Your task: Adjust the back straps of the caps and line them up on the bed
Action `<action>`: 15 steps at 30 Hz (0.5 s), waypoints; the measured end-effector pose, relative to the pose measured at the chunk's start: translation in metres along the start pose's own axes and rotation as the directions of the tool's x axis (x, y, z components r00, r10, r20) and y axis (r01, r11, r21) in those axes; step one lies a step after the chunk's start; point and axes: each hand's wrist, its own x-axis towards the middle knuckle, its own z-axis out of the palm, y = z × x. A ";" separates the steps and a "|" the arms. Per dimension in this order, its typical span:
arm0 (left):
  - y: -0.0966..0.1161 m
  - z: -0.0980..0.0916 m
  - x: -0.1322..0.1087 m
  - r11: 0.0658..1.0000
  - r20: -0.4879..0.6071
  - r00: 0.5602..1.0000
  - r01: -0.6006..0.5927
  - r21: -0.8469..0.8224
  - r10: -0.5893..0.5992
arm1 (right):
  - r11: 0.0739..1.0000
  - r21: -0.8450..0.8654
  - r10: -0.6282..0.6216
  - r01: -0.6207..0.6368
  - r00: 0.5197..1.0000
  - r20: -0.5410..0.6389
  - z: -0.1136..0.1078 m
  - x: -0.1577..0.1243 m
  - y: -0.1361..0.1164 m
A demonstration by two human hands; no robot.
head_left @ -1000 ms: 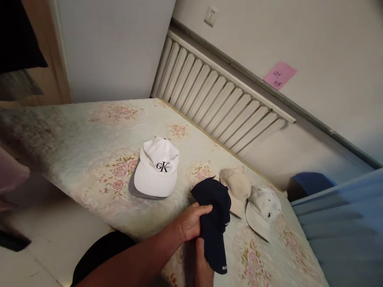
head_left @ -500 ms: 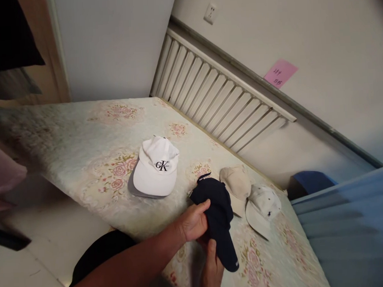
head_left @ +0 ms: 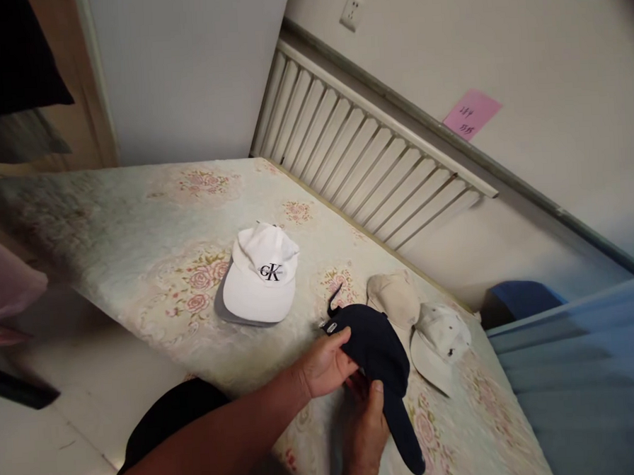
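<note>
Left fingers point(head_left: 346, 364) hold the dark cap point(head_left: 378, 344) near its back, right fingers point(head_left: 376, 397) nearer its brim point(head_left: 403, 431).

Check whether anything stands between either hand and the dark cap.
Nothing visible does: the left hand and the right hand both hold the dark cap directly. The beige cap lies beyond it, not between.

Through the head view I see the left hand point(head_left: 328, 364) and right hand point(head_left: 367, 430) gripping a navy cap point(head_left: 373, 341), low and right of center. A white cap point(head_left: 260, 279) lies mid-frame on a floral cover point(head_left: 172, 220); a beige cap point(head_left: 393, 297) and a pale cap point(head_left: 439, 330) sit farther right. I see a radiator point(head_left: 365, 141) at upper center.
</note>
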 end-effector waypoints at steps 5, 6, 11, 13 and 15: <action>0.001 -0.004 0.002 1.000 -0.038 0.999 -0.004 -0.002 0.004 | 0.992 0.089 0.090 -0.087 0.996 -0.023 0.001 -0.001 -0.014; -0.001 -0.004 0.002 1.000 -0.027 1.000 0.014 0.008 -0.014 | 0.991 0.066 0.117 -0.116 0.993 -0.012 0.001 -0.001 -0.017; -0.006 -0.006 -0.002 0.998 0.015 0.999 0.046 0.040 -0.047 | 0.988 -0.097 0.116 -0.117 0.993 -0.016 0.004 0.004 -0.027; -0.005 -0.006 -0.002 0.999 0.004 1.000 0.025 0.042 -0.025 | 0.985 -0.168 0.050 -0.051 0.999 -0.013 0.003 0.006 -0.026; -0.003 -0.004 -0.001 0.999 -0.011 1.000 0.020 0.051 -0.020 | 0.967 -0.254 -0.039 0.033 0.999 -0.021 0.000 0.007 -0.023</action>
